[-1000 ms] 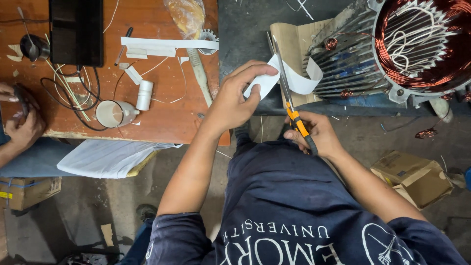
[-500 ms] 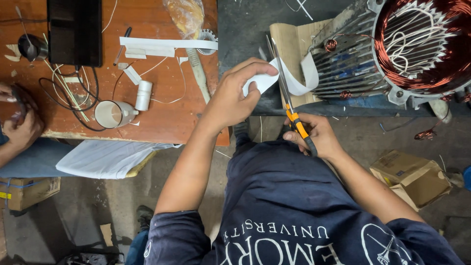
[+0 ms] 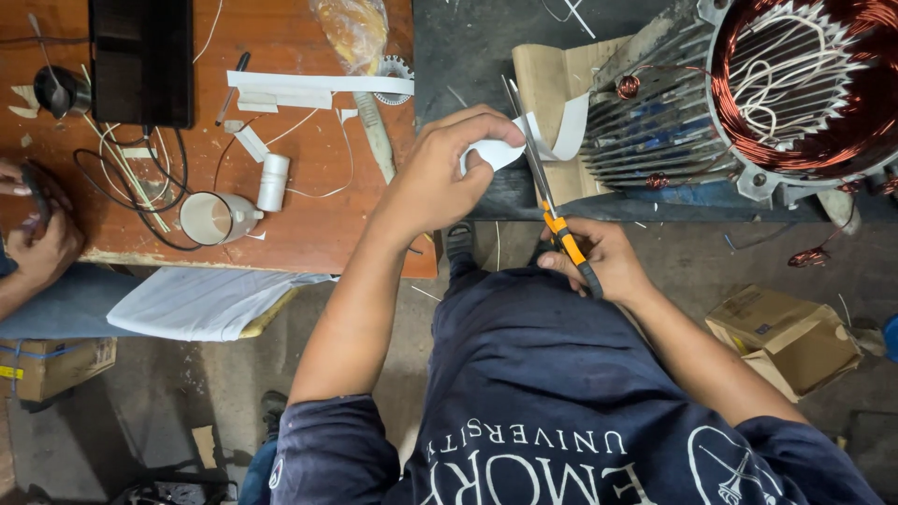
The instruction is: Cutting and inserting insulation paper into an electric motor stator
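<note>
The thin white strip of insulating paper (image 3: 547, 140) curls up and right from my left hand (image 3: 449, 178), pinched there at its lower end, its long run arching toward the finned grey motor housing (image 3: 645, 122). My right hand (image 3: 599, 262) clasps the orange-handled scissors (image 3: 552, 210), blades standing crosswise over the strip, just beside my left fingertips.

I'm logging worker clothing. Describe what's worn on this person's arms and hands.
Both forearms are bare: no gloves, watch or rings visible on the left hand or right hand. Short navy T-shirt sleeves cover the upper arms; the shirt carries white lettering.
</note>
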